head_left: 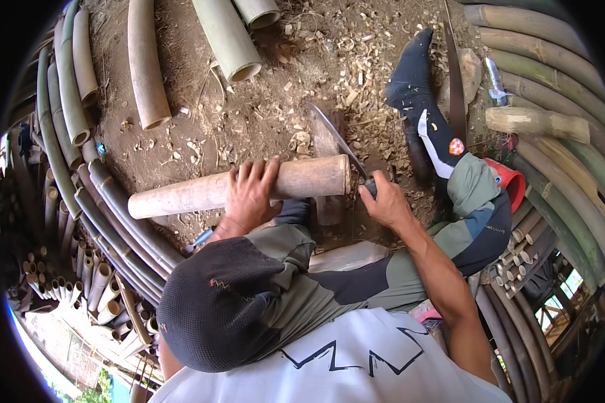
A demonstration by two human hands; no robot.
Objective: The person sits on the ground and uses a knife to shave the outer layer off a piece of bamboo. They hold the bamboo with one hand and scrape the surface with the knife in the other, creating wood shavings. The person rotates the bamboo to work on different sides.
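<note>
A thick, pale brown piece of bamboo (312,177) lies crosswise in front of me, its right part over a wooden block (327,141) on the ground. My left hand (250,195) grips the bamboo near its middle, fingers over the top. In my right hand (386,203), just beyond the bamboo's right end, is the handle of a long-bladed knife (339,139). Its dark, slightly curved blade points away and to the left, past the cut end. Whether the blade touches the bamboo or the block, I cannot tell.
Wood chips (356,87) litter the dirt floor. Cut bamboo lengths (148,64) lie ahead, with more poles (128,211) stacked left and right. My outstretched leg, in a dark sock (410,77), is on the right, near a red container (514,185). A blue-handled tool (203,236) lies near my left wrist.
</note>
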